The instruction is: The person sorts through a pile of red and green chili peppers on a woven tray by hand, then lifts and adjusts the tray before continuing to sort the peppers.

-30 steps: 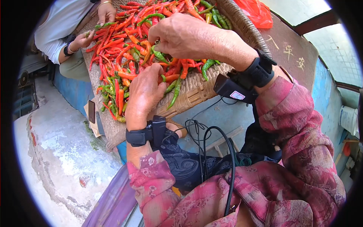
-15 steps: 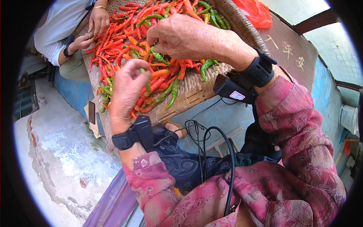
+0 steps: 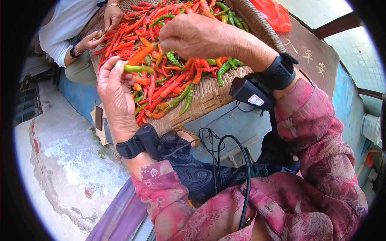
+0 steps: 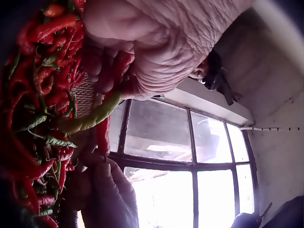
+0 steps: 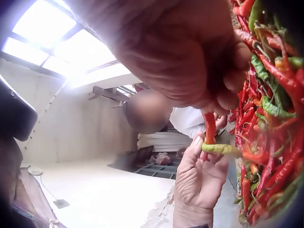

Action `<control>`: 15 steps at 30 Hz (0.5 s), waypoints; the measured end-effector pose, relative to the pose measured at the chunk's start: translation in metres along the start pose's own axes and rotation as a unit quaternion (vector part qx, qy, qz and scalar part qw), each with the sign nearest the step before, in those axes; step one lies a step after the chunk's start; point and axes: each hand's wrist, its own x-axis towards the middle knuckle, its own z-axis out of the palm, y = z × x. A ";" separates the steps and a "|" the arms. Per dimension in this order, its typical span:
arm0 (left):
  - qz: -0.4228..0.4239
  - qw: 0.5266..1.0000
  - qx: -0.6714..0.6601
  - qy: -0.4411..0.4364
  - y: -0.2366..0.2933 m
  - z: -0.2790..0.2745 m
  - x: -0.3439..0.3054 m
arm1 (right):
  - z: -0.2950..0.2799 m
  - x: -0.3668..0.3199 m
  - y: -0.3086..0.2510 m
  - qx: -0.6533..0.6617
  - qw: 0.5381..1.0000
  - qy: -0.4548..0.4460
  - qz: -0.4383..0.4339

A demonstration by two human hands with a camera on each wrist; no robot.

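My left hand (image 3: 116,96) is raised over the near left of a woven tray (image 3: 219,98). Its thumb and fingers pinch a yellow-green chili pepper (image 3: 138,68) and the lower end of an orange-red chili pepper (image 3: 141,54). My right hand (image 3: 197,36), bent at the wrist above the pile, pinches the other end of the orange-red pepper. That pepper spans both hands in the right wrist view, with the yellow-green pepper (image 5: 219,149) crossing it. Beneath both hands lies a heap of red and green chili peppers (image 3: 169,82). The right fingertips are hidden in the head view.
Across the tray, another person's hands (image 3: 94,40) hold a small pepper at the far left. A red plastic bag (image 3: 273,16) lies beyond the tray's right rim. Black cables (image 3: 213,148) hang below its near edge. A phone (image 3: 98,117) lies at the left.
My left hand has risen from the pile with a green pepper and moved left. The orange-red pepper now stretches between both hands. My right hand has stayed nearly in place.
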 end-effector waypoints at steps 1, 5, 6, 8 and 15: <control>0.005 1.000 -0.018 0.021 0.001 -0.002 0.000 | -0.004 0.000 0.000 -0.022 0.999 0.012 0.027; 0.030 0.997 -0.041 0.055 0.001 -0.007 0.003 | -0.017 -0.001 0.005 -0.025 0.992 0.100 0.072; 0.038 0.996 -0.045 0.059 0.002 -0.007 0.003 | -0.021 -0.001 0.003 0.036 0.983 0.134 0.123; 0.026 0.998 -0.049 0.037 0.001 -0.004 0.001 | -0.015 0.000 0.002 0.020 0.968 0.223 0.114; 0.012 0.993 -0.096 -0.064 0.000 0.012 -0.001 | 0.013 0.000 -0.012 0.088 0.996 0.012 0.029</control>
